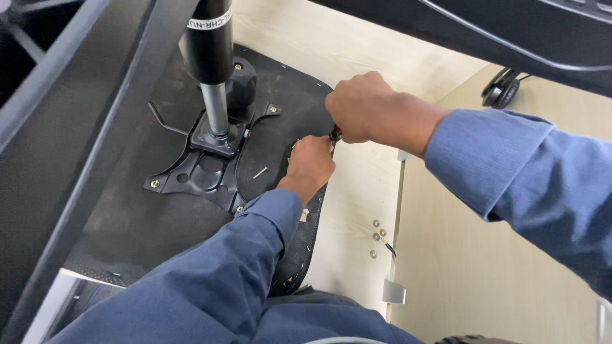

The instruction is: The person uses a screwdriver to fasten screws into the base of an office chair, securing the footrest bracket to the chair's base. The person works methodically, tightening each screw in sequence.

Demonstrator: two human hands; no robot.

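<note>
Two hands met at the right edge of the upturned black seat base [127, 223]: the right hand [363, 108] was clenched over a dark-handled tool [335, 134] pointing steeply downward, mostly hidden, while the left hand [311, 162] pressed curled fingers beside it.

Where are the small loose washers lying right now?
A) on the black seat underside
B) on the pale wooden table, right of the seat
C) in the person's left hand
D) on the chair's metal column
B: the washers lie on the pale wooden table, right of the black seat underside, away from both hands.
</note>
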